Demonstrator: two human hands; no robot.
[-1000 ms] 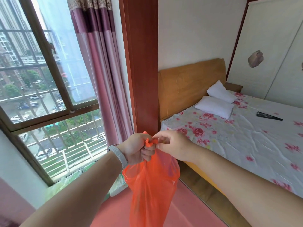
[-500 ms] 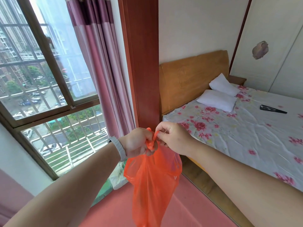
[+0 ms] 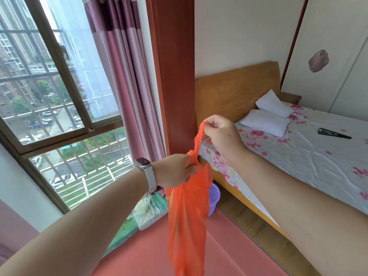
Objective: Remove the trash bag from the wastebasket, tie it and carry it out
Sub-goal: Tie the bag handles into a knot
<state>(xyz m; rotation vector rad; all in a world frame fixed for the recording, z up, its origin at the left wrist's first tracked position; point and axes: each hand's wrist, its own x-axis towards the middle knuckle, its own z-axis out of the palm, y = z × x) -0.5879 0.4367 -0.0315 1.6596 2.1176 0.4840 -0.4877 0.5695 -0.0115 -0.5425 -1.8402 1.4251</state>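
Note:
An orange trash bag (image 3: 188, 216) hangs in the air in front of me, long and limp. My left hand (image 3: 175, 170), with a watch on the wrist, is closed around the bag's gathered neck. Higher up and to the right, my right hand (image 3: 221, 136) pinches the bag's twisted top strip and holds it stretched upward. A purple mesh wastebasket (image 3: 214, 198) stands on the floor behind the bag, beside the bed's corner, mostly hidden by the bag.
A bed (image 3: 298, 156) with a floral sheet, two white pillows and a dark flat object fills the right. A window (image 3: 59, 108) with a pink curtain (image 3: 127, 86) is at left. Folded cloth (image 3: 147, 212) lies on the red platform (image 3: 149, 255) below.
My right hand has risen away from my left, drawing the bag's top strip up taut. The view has tilted down, bringing the purple wastebasket into sight.

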